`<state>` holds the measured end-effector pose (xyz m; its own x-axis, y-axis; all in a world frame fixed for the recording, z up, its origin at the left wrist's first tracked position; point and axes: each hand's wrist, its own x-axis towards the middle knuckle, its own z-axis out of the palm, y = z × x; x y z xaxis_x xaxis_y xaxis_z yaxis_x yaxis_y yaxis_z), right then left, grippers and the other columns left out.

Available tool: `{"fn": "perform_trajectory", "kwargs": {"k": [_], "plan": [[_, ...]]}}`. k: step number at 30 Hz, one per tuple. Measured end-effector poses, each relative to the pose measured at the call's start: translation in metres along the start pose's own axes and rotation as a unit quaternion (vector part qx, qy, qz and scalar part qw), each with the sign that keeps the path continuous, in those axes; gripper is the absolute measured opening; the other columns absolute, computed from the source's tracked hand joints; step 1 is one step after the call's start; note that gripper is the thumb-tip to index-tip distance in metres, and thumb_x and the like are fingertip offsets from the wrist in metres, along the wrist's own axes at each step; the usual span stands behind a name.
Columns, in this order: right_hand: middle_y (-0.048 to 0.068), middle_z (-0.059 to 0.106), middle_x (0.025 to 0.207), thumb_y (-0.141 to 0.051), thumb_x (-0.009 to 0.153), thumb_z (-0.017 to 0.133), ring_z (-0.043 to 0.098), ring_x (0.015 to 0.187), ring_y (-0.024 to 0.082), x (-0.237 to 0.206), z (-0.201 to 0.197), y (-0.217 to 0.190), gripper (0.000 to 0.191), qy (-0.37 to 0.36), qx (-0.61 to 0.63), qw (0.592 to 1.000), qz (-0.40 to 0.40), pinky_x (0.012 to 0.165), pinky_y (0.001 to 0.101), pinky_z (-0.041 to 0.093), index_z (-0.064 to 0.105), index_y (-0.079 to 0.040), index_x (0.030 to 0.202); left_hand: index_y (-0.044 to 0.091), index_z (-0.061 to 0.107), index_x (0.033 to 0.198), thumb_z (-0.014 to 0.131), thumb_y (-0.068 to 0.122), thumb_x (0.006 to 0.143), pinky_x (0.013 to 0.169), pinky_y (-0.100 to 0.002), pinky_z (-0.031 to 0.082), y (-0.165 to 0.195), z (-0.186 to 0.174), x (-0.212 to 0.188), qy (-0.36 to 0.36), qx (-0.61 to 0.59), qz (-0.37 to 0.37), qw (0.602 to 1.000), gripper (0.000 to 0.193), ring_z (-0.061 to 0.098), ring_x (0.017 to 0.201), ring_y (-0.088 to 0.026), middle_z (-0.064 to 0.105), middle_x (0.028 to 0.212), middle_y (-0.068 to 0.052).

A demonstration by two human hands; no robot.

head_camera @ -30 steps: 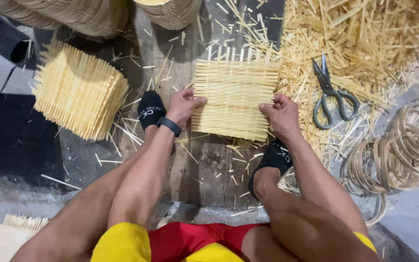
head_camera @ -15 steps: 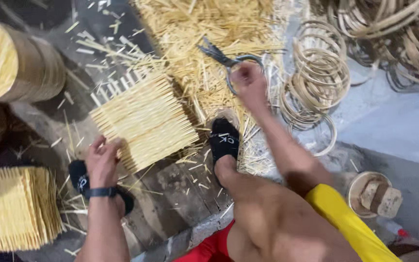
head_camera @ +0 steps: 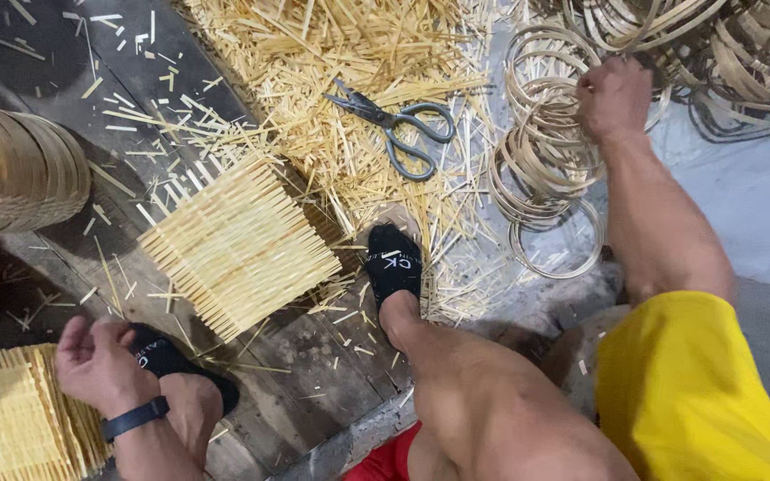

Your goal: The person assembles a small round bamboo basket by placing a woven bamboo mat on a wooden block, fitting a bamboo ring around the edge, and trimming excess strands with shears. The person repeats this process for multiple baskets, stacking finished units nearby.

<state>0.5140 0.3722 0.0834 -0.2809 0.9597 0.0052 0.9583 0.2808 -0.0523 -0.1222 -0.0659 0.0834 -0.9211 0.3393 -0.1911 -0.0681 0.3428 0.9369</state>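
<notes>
While the left hand (head_camera: 95,361) hangs loosely curled, right-hand fingers (head_camera: 601,96) grip bamboo rings (head_camera: 541,156).

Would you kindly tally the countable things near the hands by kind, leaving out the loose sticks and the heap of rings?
Woven stick mats: 2, one in the middle, one at the lower left
Scissors: 1
Black socks: 2, left and right
Wristband: 1
Hands: 2, left hand, and right hand on the bamboo rings
Total: 8
</notes>
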Motion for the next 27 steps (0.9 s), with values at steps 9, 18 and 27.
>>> {"fn": "perform_trajectory", "kwargs": {"k": [9,18,27], "plan": [[0.017,0.067,0.085,0.004,0.087,0.066,0.068,0.081,0.033,0.010,-0.122,-0.034,0.004,0.299,0.065,0.943,-0.133,0.070,0.0419,0.052,0.066,0.000,0.088,0.004,0.068,0.126,0.072,0.002,0.104,0.102,-0.029,0.056,0.086,0.097,-0.084,-0.185,-0.062,0.129,0.972,0.023,0.067,0.110,-0.016,0.070,0.123,-0.009],[0.009,0.065,0.080,-0.004,0.099,0.071,0.064,0.067,0.019,-0.017,-0.219,-0.224,0.011,0.139,0.183,0.934,-0.274,0.058,0.0337,0.055,0.066,-0.004,0.090,0.006,0.063,0.134,0.064,0.033,0.095,0.081,-0.031,0.062,0.202,0.188,-0.167,-0.388,-0.374,-0.180,0.823,0.047,0.069,0.088,-0.013,0.073,0.099,-0.006],[0.010,0.065,0.099,-0.024,0.082,0.075,0.067,0.086,0.025,-0.075,-0.265,-0.359,0.031,0.180,0.188,0.767,-0.586,0.068,0.0369,0.057,0.068,-0.006,0.106,-0.018,0.055,0.118,0.069,0.019,0.107,0.053,-0.023,0.037,0.210,0.121,-0.156,-0.432,-0.348,-0.182,0.812,0.041,0.046,0.064,-0.009,0.057,0.078,-0.001]]}}
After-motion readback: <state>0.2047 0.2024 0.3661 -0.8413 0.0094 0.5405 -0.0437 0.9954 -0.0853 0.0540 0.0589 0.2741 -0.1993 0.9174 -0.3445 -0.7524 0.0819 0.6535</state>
